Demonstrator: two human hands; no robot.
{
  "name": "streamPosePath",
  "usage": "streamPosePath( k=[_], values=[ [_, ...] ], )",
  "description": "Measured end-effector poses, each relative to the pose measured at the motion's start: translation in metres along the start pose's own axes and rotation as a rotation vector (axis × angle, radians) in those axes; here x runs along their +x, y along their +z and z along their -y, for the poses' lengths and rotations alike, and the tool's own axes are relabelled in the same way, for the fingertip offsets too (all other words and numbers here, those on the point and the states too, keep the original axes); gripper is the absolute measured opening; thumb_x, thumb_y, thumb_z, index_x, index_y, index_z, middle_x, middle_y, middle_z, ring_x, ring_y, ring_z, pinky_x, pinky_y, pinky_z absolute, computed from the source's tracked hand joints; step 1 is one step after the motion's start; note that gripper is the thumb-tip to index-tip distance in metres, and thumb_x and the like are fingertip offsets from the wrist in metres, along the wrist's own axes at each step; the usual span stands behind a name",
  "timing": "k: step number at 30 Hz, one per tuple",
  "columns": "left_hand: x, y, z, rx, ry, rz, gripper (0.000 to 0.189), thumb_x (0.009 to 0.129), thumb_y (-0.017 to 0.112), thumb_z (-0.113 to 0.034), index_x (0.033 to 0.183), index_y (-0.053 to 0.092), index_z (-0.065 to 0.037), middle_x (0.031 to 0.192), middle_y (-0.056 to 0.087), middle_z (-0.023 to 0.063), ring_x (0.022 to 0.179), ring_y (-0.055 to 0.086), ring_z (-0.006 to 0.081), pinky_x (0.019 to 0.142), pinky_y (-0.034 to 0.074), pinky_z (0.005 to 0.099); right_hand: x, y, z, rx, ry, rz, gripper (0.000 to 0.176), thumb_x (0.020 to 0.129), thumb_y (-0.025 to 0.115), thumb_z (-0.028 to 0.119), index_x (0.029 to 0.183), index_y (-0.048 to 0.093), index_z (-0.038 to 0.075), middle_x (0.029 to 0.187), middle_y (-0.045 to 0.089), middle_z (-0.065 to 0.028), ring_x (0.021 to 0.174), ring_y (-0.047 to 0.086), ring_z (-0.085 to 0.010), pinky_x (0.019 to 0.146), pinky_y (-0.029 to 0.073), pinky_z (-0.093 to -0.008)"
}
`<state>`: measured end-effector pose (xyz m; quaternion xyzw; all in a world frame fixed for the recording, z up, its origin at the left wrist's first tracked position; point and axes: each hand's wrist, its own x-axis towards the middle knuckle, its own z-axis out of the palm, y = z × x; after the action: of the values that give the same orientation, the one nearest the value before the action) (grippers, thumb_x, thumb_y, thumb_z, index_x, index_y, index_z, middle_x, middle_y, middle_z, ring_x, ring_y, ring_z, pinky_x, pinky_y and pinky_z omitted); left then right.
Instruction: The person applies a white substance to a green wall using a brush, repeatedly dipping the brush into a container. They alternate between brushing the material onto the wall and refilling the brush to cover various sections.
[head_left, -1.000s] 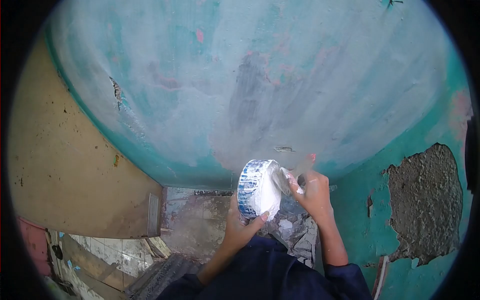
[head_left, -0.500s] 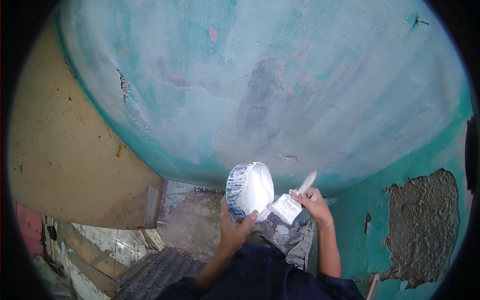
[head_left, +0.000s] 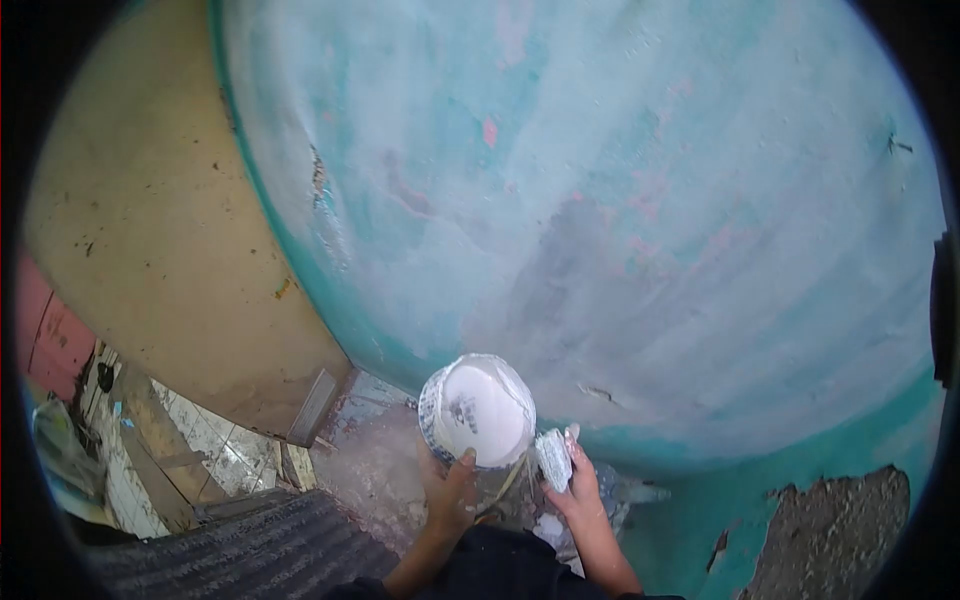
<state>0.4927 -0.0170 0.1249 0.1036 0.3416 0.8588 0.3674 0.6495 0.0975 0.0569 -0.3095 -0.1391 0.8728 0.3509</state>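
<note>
My left hand is closed round the near side of a round white tub, its thumb over the rim. White paint coats the inside, and a dark patch shows through on the left. My right hand grips a wide paintbrush, its bristles caked with white, just right of the tub and apart from the wall. The handle is mostly hidden by foreshortening. Ahead stands a turquoise wall with streaky whitish coating and grey and pink patches.
A tan panel stands at the left. Below it lie a corrugated sheet, broken tiles and boards. At lower right, the side wall has a bare rough patch. A nail-like piece sticks out at upper right.
The tub has moved left and down, and its opening now faces me more. The brush has come lower and turned, with its handle no longer pointing up and right. My view has shifted.
</note>
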Motion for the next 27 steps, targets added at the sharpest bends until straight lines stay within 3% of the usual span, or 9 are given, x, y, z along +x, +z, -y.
streamPosePath(
  k=[7,10,12,13,16,17,21,23,27],
  values=[
    [0.005,-0.012,-0.015,-0.077,0.103,-0.073,0.068,0.083,0.065,-0.003,0.142,0.032,-0.004,0.131,0.049,0.0143,0.121,0.052,0.0245,0.104,0.044,0.0377,0.008,0.028,-0.005,0.071,0.013,0.283,0.028,0.101,0.052,0.025,0.120,0.059,0.005,0.122,0.065,-0.0117,0.109,0.064,-0.0268,0.099,0.051,-0.0400],
    [0.026,-0.052,-0.002,0.059,0.277,-0.018,0.065,0.085,0.056,-0.004,0.145,0.032,-0.007,0.135,0.046,0.0151,0.125,0.051,0.0293,0.105,0.045,0.0477,0.017,0.060,-0.019,0.168,-0.027,0.099,0.018,0.095,0.063,0.020,0.108,0.061,0.009,0.100,0.069,-0.0047,0.089,0.069,-0.0187,0.074,0.058,-0.0353],
    [0.043,-0.045,-0.031,-0.069,0.203,-0.094,0.065,0.084,0.056,-0.003,0.145,0.032,-0.007,0.135,0.046,0.0152,0.125,0.051,0.0302,0.105,0.046,0.0483,0.030,0.060,-0.037,-0.811,-0.588,0.286,0.043,0.097,0.049,0.003,0.140,0.044,-0.001,0.142,0.051,-0.0156,0.132,0.050,-0.0272,0.111,0.042,-0.0376],
    [0.050,-0.045,-0.046,-0.181,0.107,-0.174,0.066,0.083,0.055,-0.002,0.145,0.032,-0.008,0.135,0.046,0.0152,0.126,0.050,0.0310,0.104,0.046,0.0488,0.037,0.078,-0.041,-0.815,-0.600,0.298,0.043,0.097,0.049,0.003,0.140,0.044,-0.001,0.142,0.051,-0.0156,0.132,0.050,-0.0272,0.111,0.042,-0.0376],
    [0.086,-0.067,-0.083,-0.205,0.131,-0.137,0.067,0.082,0.056,-0.001,0.145,0.032,-0.008,0.135,0.046,0.0153,0.126,0.050,0.0314,0.104,0.046,0.0493,0.060,0.149,-0.055,-0.001,-0.091,0.154,0.042,0.097,0.056,0.012,0.135,0.048,-0.003,0.137,0.055,-0.0158,0.127,0.053,-0.0221,0.105,0.044,-0.0313],
    [0.100,-0.077,-0.097,-0.211,0.135,-0.123,0.068,0.082,0.056,-0.001,0.145,0.032,-0.008,0.135,0.046,0.0154,0.126,0.050,0.0316,0.104,0.046,0.0495,0.070,0.171,-0.060,0.005,-0.103,0.164,0.042,0.097,0.056,0.012,0.135,0.048,-0.003,0.137,0.055,-0.0158,0.127,0.053,-0.0221,0.105,0.044,-0.0313],
    [0.150,-0.117,-0.164,-0.236,0.118,-0.058,0.069,0.081,0.056,0.000,0.145,0.032,-0.009,0.135,0.046,0.0155,0.127,0.049,0.0322,0.103,0.047,0.0501,0.089,0.298,-0.072,-0.298,-0.532,0.287,0.023,0.090,0.067,0.010,0.110,0.058,0.004,0.111,0.065,-0.0080,0.099,0.066,-0.0190,0.089,0.055,-0.0339],
    [0.170,-0.140,-0.194,-0.116,0.016,-0.138,0.052,0.096,0.054,-0.008,0.145,0.037,-0.002,0.142,0.046,0.0123,0.128,0.048,0.0262,0.108,0.041,0.0429,0.099,0.362,-0.061,-0.520,-0.732,0.405,0.033,0.087,0.067,-0.002,0.119,0.059,0.000,0.113,0.064,-0.0126,0.107,0.063,-0.0184,0.093,0.051,-0.0328],
    [0.220,-0.196,-0.210,-0.170,-0.091,-0.170,0.053,0.092,0.057,-0.006,0.143,0.041,-0.005,0.134,0.053,0.0105,0.125,0.051,0.0247,0.103,0.045,0.0396,0.112,0.497,-0.041,-1.216,-1.392,0.467,0.035,0.087,0.068,0.004,0.120,0.062,-0.003,0.114,0.066,-0.0137,0.105,0.064,-0.0218,0.094,0.050,-0.0341]
  ],
)
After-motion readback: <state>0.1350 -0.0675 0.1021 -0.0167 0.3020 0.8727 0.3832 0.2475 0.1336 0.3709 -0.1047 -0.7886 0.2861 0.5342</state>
